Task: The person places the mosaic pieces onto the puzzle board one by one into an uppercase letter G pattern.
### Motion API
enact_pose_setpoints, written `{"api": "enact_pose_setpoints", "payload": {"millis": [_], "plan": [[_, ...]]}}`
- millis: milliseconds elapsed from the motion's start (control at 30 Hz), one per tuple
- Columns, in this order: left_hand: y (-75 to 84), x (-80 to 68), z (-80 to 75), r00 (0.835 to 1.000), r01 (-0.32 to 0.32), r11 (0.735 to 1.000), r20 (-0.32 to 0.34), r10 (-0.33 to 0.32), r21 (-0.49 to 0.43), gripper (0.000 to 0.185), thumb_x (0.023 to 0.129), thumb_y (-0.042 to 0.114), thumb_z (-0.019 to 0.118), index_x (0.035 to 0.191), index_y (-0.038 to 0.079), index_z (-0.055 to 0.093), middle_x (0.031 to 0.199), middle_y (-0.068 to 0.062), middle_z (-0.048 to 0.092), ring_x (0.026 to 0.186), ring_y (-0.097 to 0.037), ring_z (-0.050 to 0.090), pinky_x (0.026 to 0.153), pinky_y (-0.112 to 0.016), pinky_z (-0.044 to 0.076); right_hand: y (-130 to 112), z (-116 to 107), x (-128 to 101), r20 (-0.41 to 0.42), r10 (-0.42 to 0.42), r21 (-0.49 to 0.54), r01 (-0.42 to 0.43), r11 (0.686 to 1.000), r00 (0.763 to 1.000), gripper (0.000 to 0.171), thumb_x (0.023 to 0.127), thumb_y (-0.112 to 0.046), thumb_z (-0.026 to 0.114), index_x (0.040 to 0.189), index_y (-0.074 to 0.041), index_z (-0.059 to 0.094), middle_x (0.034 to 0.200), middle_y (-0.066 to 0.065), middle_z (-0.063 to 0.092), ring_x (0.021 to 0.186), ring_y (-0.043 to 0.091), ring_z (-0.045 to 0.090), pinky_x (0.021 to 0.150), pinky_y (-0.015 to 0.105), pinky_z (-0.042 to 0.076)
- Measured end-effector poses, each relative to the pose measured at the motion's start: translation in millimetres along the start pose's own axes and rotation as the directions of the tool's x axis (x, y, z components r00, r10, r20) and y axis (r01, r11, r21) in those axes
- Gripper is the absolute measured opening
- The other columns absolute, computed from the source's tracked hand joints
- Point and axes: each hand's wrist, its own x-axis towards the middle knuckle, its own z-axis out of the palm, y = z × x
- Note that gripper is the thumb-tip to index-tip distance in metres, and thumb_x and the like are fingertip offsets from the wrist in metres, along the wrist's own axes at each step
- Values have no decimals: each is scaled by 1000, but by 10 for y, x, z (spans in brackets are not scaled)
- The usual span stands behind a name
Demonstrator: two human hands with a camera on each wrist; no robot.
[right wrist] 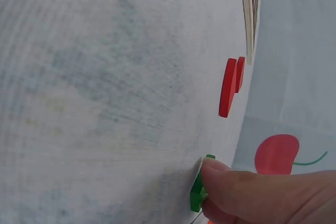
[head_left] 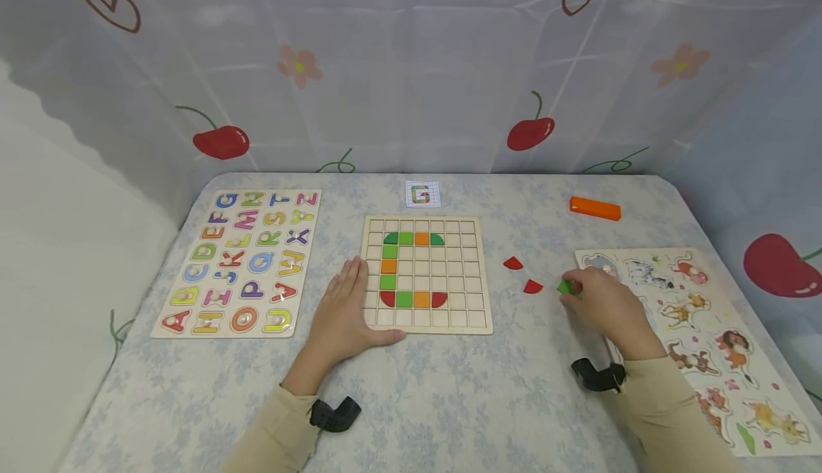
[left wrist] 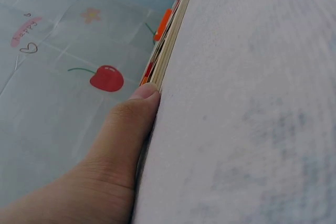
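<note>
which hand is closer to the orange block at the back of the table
Right. The right hand lies in front of the orange block, pinching a green piece. The left hand rests flat far off, at the grid board's left edge.

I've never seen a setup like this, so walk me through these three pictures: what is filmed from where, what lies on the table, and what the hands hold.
There is no machine: a person works with bare hands and wears three cameras. The wide picture comes from the head, the other two from the wrists.

On the table lies a wooden grid board with green, orange and red tiles forming a letter, below a small pattern card. At the left is an alphabet puzzle, at the right an animal puzzle and an orange block.

The left hand rests flat against the board's edge. The right hand pinches a green tile beside two loose red tiles.
</note>
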Motion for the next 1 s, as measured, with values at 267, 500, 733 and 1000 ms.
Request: {"api": "enact_pose_setpoints", "payload": {"millis": [267,500,733,1000], "plan": [[2,7,-6,1000,6,1000,3,-6,3,144,58,93,60,160,6,6,169,-8,5,157,-24,3,128,-44,11,-14,5,-27,-39,-54,19,55,998,998,27,88,-14,74,111,-3,68,104,18,62,86,28,59,69,43,52],[-3,12,-12,1000,6,1000,0,-6,5,143,59,92,61,160,5,7,169,-9,5,157,-24,4,127,-45,12,17,-5,3,-45,-127,35,129,991,991,17,87,-12,75,101,-9,67,101,15,59,90,29,58,74,45,52],[-8,16,-5,1000,4,1000,0,-4,10,144,59,94,59,159,5,7,168,-9,5,157,-24,4,127,-45,12,28,-38,25,34,-93,71,90,993,995,16,89,-15,73,100,-9,62,99,11,64,75,20,52,60,29,43],[-7,0,12,1000,0,1000,-9,0,0,145,57,96,57,160,5,8,168,-10,7,157,-26,5,127,-47,14,-90,-38,69,-13,-138,204,138,969,990,14,92,-16,70,103,-11,62,105,11,65,78,19,52,64,29,43]]}}
